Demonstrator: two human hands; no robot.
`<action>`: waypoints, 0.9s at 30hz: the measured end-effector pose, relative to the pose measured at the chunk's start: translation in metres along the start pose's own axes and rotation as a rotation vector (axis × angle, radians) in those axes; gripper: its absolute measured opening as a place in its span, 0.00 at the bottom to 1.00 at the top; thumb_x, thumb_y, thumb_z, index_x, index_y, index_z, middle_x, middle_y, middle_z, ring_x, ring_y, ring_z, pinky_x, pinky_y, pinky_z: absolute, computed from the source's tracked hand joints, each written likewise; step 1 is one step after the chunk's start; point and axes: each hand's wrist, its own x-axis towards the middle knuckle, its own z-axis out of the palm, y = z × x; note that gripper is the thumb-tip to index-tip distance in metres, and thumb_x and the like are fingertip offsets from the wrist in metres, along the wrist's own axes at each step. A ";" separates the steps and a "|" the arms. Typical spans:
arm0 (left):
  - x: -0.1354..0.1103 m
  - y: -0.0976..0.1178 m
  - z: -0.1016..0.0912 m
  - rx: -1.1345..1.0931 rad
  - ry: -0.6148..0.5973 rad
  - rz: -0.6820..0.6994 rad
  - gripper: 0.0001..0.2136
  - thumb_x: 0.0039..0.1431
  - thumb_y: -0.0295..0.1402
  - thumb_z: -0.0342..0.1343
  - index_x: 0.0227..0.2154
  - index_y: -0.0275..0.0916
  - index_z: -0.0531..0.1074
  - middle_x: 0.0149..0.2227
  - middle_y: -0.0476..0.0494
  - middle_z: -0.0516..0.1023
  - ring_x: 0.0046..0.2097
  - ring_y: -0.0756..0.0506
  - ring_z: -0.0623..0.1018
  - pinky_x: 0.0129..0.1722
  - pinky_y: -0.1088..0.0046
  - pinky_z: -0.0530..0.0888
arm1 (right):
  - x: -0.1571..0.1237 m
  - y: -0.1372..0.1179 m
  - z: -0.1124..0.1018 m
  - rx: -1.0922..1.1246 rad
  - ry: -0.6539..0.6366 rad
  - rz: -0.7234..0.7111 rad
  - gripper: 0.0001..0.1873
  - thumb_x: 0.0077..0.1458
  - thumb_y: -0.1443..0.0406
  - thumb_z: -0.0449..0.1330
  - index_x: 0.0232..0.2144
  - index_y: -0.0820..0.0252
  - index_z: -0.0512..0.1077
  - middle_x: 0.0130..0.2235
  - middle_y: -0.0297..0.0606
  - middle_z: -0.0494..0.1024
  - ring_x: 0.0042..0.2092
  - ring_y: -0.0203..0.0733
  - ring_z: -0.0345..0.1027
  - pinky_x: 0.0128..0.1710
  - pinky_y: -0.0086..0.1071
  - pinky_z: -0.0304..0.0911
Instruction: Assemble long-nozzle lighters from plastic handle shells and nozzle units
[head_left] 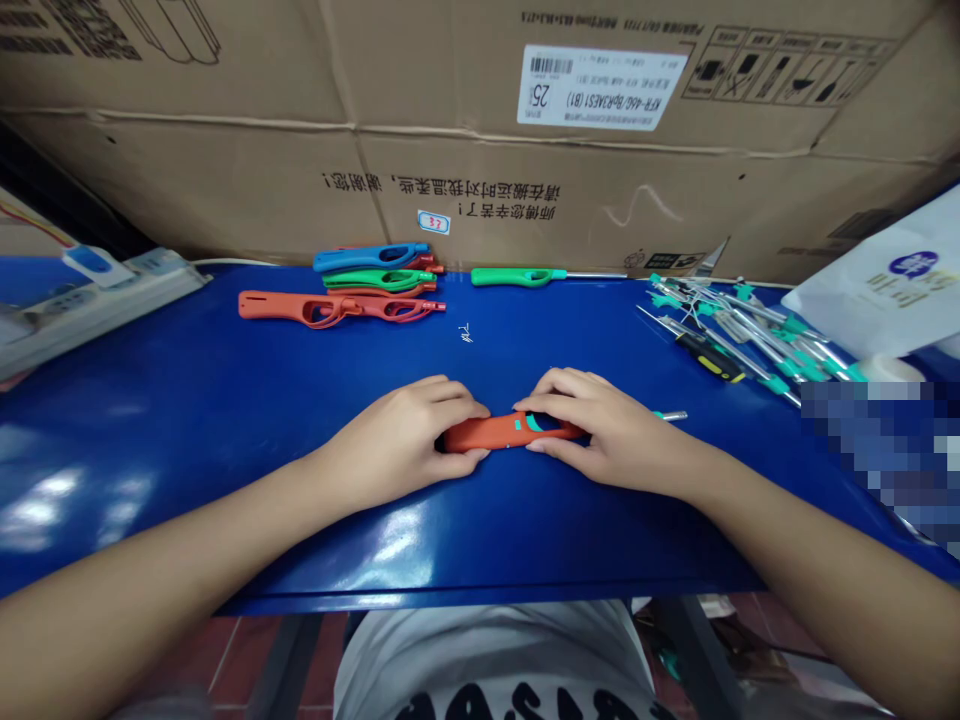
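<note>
An orange long-necked gas lighter (pixel 491 433) lies level just over the blue tabletop, held between both hands. My left hand (pixel 416 435) is closed around its handle end at the left. My right hand (pixel 596 425) grips the other end near the turquoise trigger, thumb below and fingers above. A short bit of the metal tube shows beyond my right hand; the rest of that end is hidden behind the hand.
At the back left lie several orange, green and blue lighter shells (pixel 375 280). A green lighter (pixel 517 277) with its metal tube rests against the cardboard box (pixel 420 150). On the right are metal tubes with turquoise parts (pixel 780 335), a black-and-yellow screwdriver (pixel 709 357) and a white bag (pixel 885 280). A power strip (pixel 112 300) stands left.
</note>
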 end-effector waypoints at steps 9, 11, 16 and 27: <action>-0.005 0.005 0.001 0.234 0.006 0.041 0.12 0.65 0.36 0.62 0.49 0.39 0.79 0.44 0.43 0.79 0.44 0.42 0.78 0.43 0.65 0.77 | 0.000 -0.004 0.007 -0.088 0.087 0.001 0.18 0.63 0.61 0.62 0.53 0.59 0.74 0.46 0.43 0.75 0.46 0.47 0.69 0.45 0.41 0.65; -0.006 0.010 0.003 0.435 0.014 0.101 0.14 0.67 0.37 0.59 0.50 0.35 0.78 0.41 0.41 0.79 0.41 0.40 0.78 0.40 0.62 0.77 | 0.000 -0.006 0.007 -0.246 0.074 -0.064 0.19 0.65 0.60 0.60 0.54 0.63 0.74 0.46 0.46 0.75 0.46 0.50 0.69 0.43 0.42 0.66; -0.007 0.014 0.009 0.666 0.066 0.225 0.15 0.67 0.31 0.57 0.50 0.25 0.77 0.36 0.38 0.79 0.38 0.38 0.78 0.35 0.60 0.78 | 0.001 -0.010 0.009 -0.516 0.062 -0.197 0.21 0.69 0.60 0.54 0.53 0.73 0.73 0.42 0.50 0.76 0.42 0.53 0.70 0.38 0.43 0.68; -0.004 0.006 0.007 0.146 0.065 0.124 0.13 0.72 0.36 0.51 0.45 0.35 0.78 0.37 0.43 0.78 0.39 0.44 0.77 0.40 0.68 0.74 | 0.001 -0.001 0.002 -0.246 0.010 -0.209 0.17 0.72 0.59 0.50 0.46 0.63 0.75 0.45 0.44 0.79 0.44 0.47 0.72 0.44 0.41 0.68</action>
